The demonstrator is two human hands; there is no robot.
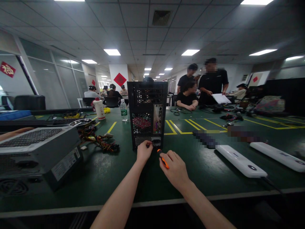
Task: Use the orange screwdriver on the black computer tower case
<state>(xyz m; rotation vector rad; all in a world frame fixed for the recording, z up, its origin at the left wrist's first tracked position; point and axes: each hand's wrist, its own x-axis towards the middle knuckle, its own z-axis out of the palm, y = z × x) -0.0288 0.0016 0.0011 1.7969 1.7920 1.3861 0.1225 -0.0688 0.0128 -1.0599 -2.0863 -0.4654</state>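
Note:
A black computer case (149, 106) stands upright on the green table, its rear side facing me. At its bottom sits a power supply (156, 141) with a socket, and above that is a silver port plate (157, 119). My left hand (144, 150) is at the lower edge of this rear side, thumb and fingertips pinched together; whatever is between them is too small to make out. My right hand (175, 167) is closed around an orange and black screwdriver (164, 160), its front end pointing towards the power supply. The screwdriver's tip cannot be made out.
Grey power supplies (35, 156) are stacked at the left, beside a tangle of cables (102, 141). A water bottle (123, 110) and a white cup (99, 109) stand behind. White elongated devices (241, 160) lie at the right. Several people are around the far tables.

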